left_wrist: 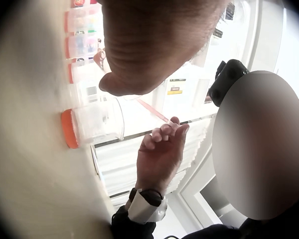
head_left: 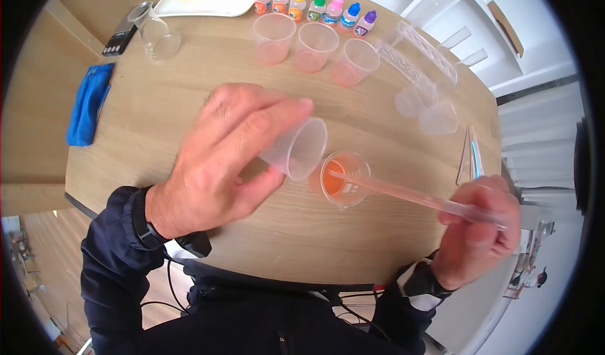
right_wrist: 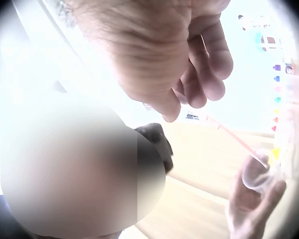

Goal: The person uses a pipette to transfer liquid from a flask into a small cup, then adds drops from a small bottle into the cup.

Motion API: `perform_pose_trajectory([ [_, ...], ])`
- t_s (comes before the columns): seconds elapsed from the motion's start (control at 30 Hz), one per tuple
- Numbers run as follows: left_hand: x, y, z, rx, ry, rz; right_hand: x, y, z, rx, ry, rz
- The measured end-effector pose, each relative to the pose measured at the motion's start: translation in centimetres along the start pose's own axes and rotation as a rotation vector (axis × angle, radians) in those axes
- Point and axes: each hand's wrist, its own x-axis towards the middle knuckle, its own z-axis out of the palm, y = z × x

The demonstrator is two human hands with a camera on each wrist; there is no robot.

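My left hand grips a clear plastic cup between thumb and fingers, tilted with its mouth toward the right. Just beside that cup, a small glass beaker stands on the table with orange liquid in its bottom. A long plastic pipette, tinted pinkish, is pinched near its bulb end by my right hand; its tip overlaps the beaker's mouth in the head view. Seen from the left wrist, the beaker stands below the left hand, and the pipette slants up to the right fingers.
Three plastic cups with pinkish bottoms stand ahead, before a row of colored dropper bottles. To the right are a clear rack, two more cups and tweezers. A flask, blue cloth and white tray lie left.
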Motion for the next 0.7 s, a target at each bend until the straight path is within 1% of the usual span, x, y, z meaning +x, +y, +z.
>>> perform_pose_trajectory([
  [0.07, -0.1, -0.2, 0.1, 0.014, 0.025, -0.043, 0.6, -0.8, -1.3, -0.001, 0.052, 0.081],
  [0.17, -0.2, -0.2, 0.2, -0.006, 0.028, -0.065, 0.8, -0.6, -1.5, -0.056, -0.001, 0.089],
  [0.27, -0.1, -0.2, 0.2, -0.003, 0.004, -0.039, 0.5, -0.3, -1.2, -0.15, -0.07, 0.062],
  [0.3, -0.1, -0.2, 0.2, -0.004, 0.002, -0.04, 0.4, -0.1, -1.0, -0.172, -0.085, 0.027],
  [0.4, -0.2, -0.2, 0.2, -0.002, 0.001, -0.046, 0.5, -0.4, -0.7, -0.191, -0.126, -0.009],
  [0.5, -0.1, -0.1, 0.1, -0.005, 0.002, -0.053, 0.4, 0.1, -0.9, -0.188, -0.073, -0.049],
  [0.6, -0.1, 0.0, 0.1, -0.005, 0.008, -0.04, 0.3, -0.4, -0.2, -0.009, 0.072, 0.064],
  [0.7, 0.0, 0.1, 0.1, -0.003, 0.002, -0.001, -0.2, -0.2, 1.1, -0.009, 0.008, 0.043],
])
